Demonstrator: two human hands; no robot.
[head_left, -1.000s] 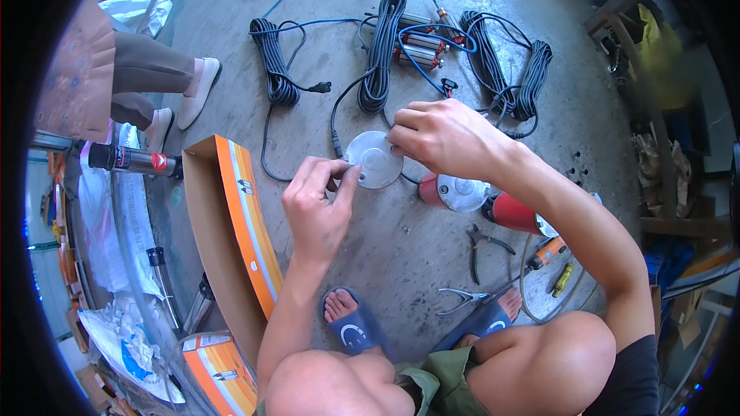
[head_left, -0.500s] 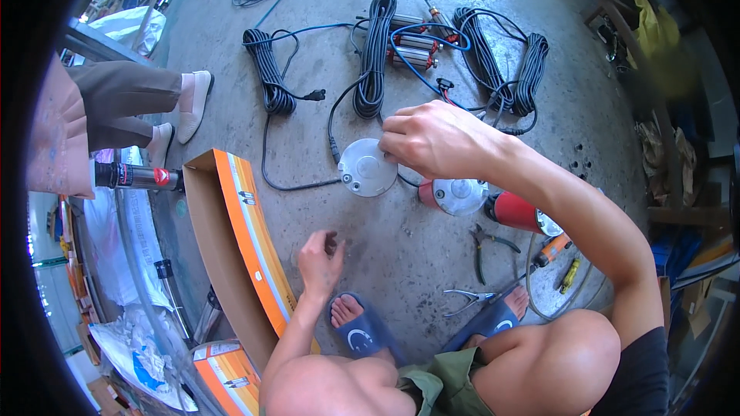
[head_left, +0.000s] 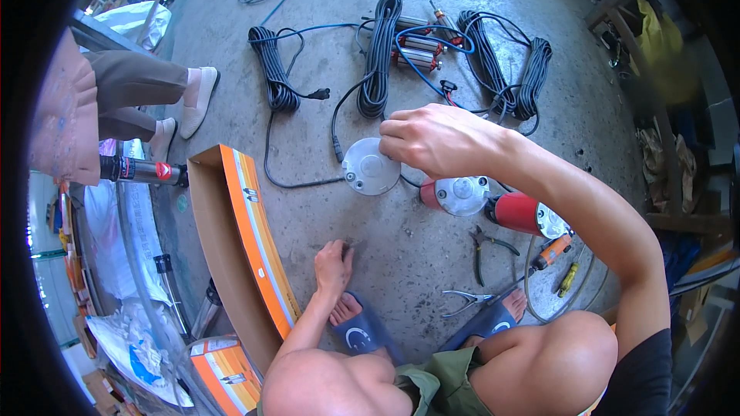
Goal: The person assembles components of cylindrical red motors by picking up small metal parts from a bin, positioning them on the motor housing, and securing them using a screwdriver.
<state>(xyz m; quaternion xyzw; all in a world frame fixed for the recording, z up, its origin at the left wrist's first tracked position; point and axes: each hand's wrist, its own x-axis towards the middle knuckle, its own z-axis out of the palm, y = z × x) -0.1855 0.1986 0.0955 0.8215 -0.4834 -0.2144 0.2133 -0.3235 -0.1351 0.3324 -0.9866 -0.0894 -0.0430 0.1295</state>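
The round grey cap (head_left: 371, 166) sits on the concrete floor (head_left: 401, 262) in the middle of the scene, its black cable (head_left: 336, 131) running off to the far coils (head_left: 383, 54). The right hand (head_left: 438, 139) has its grip closed narrowly on the cap's right rim, fingers pinched. The left hand (head_left: 333, 266) is down on the floor nearer in, fingertips pressed to the concrete as if on something small; I cannot tell if it holds anything. To my eye, it pays to keep the cap flat and steady. Just right lie a red pump body (head_left: 455, 194) and pliers (head_left: 484, 246); an orange box (head_left: 239, 246) stands left.
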